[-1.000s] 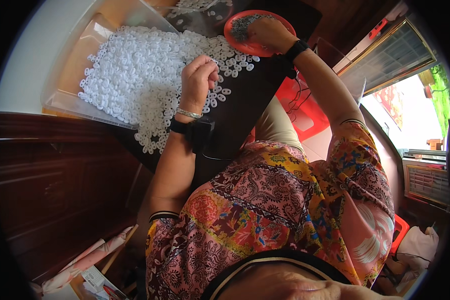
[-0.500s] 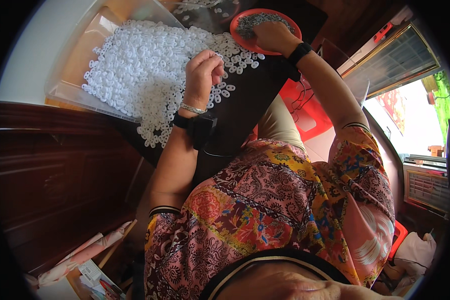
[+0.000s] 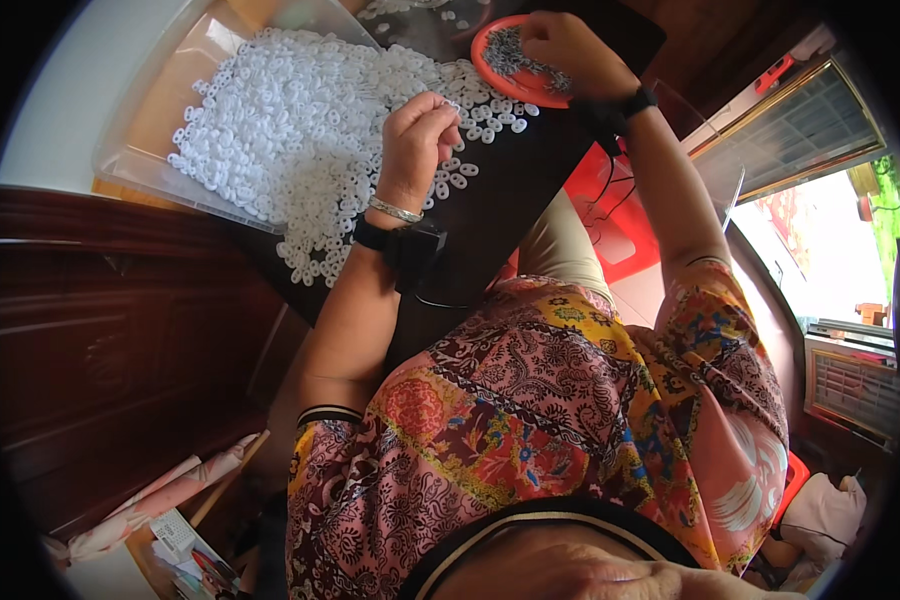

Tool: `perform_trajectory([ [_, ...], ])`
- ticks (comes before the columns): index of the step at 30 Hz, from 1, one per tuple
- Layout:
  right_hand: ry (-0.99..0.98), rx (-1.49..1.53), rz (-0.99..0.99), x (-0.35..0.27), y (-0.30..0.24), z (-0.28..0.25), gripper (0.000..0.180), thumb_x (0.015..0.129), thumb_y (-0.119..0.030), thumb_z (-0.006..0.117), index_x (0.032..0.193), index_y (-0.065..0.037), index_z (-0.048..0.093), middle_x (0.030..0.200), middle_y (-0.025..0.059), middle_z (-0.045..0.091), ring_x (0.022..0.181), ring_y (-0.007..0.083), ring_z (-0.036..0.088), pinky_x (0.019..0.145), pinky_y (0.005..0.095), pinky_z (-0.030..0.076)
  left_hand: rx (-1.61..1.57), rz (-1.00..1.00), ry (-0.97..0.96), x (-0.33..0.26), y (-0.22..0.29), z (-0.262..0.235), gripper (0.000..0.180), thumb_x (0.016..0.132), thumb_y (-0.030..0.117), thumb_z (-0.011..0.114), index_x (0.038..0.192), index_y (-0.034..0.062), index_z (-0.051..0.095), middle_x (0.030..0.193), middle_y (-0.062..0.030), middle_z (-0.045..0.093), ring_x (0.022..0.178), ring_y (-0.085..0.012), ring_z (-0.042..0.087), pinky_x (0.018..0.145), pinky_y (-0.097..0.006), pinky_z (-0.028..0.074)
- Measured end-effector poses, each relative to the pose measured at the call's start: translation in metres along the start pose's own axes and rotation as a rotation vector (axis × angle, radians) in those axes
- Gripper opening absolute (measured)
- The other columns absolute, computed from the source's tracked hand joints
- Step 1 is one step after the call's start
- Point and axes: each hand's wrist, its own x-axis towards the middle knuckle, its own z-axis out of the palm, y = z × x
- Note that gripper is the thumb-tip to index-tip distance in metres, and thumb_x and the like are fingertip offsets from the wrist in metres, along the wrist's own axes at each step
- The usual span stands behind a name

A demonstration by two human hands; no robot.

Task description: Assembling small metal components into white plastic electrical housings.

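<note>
My left hand (image 3: 420,140) has its thumb and forefinger pinched together on a small white piece (image 3: 454,105). Just right of those fingertips lie loose white ovals (image 3: 490,122); below them, open dark tabletop (image 3: 500,200) reaches rightward to its slanting edge, the clearest room beside me. Close on their left, the white heap (image 3: 280,120) crowds in, stretching back into a clear tray (image 3: 200,200). To their upper right, a red plate (image 3: 502,84) holds grey bits (image 3: 510,55), its rim close to the ovals. My right hand (image 3: 585,60) is over that plate, fingers curled; whether they grip anything I can't tell. Beyond the tabletop's edge sits a red seat (image 3: 625,230).
</note>
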Motion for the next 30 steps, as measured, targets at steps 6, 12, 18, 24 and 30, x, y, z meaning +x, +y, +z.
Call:
perform_trajectory([
  [6, 0.077, 0.980, 0.117, -0.040, -0.050, 0.026, 0.016, 0.090, -0.007, 0.052, 0.102, 0.001, 0.060, 0.081, 0.0004, 0.058, 0.069, 0.0066, 0.052, 0.064, 0.0206, 0.044, -0.021, -0.046, 0.004, -0.003, 0.002, 0.005, 0.019, 0.085, 0.017, 0.052, 0.072, 0.0046, 0.058, 0.062, -0.0008, 0.055, 0.052, -0.0061, 0.047, 0.046, -0.020, 0.035],
  [12, -0.084, 1.170, 0.068, -0.055, -0.062, 0.055, 0.020, 0.091, -0.015, 0.057, 0.103, 0.001, 0.058, 0.078, 0.0005, 0.057, 0.066, 0.0066, 0.051, 0.063, 0.0209, 0.043, -0.002, -0.060, -0.016, -0.006, 0.006, 0.009, 0.021, 0.086, 0.020, 0.050, 0.073, 0.0048, 0.057, 0.064, -0.0014, 0.055, 0.054, -0.0076, 0.046, 0.051, -0.021, 0.036],
  [18, 0.026, 1.014, 0.068, -0.061, -0.075, 0.054, 0.021, 0.092, -0.020, 0.058, 0.095, 0.000, 0.063, 0.073, -0.0022, 0.056, 0.065, 0.0053, 0.050, 0.061, 0.0200, 0.041, 0.006, -0.054, -0.022, -0.007, 0.009, 0.011, 0.022, 0.086, 0.021, 0.050, 0.074, 0.0043, 0.057, 0.065, -0.0011, 0.055, 0.056, -0.0075, 0.046, 0.053, -0.021, 0.036],
  [24, 0.055, 0.906, 0.038, -0.061, -0.077, 0.055, 0.020, 0.091, -0.020, 0.060, 0.094, -0.001, 0.064, 0.073, -0.0030, 0.056, 0.066, 0.0036, 0.049, 0.060, 0.0192, 0.040, 0.031, -0.043, -0.066, -0.008, 0.008, 0.011, 0.022, 0.087, 0.023, 0.050, 0.076, 0.0056, 0.057, 0.066, 0.0001, 0.054, 0.059, -0.0071, 0.046, 0.054, -0.021, 0.036],
  [30, 0.072, 0.816, 0.044, -0.063, -0.076, 0.055, 0.021, 0.091, -0.020, 0.060, 0.094, 0.000, 0.063, 0.076, -0.0022, 0.058, 0.069, 0.0043, 0.051, 0.063, 0.0198, 0.042, 0.060, -0.052, -0.060, -0.010, 0.011, 0.012, 0.023, 0.088, 0.024, 0.050, 0.076, 0.0059, 0.057, 0.067, 0.0008, 0.053, 0.060, -0.0068, 0.045, 0.055, -0.020, 0.035],
])
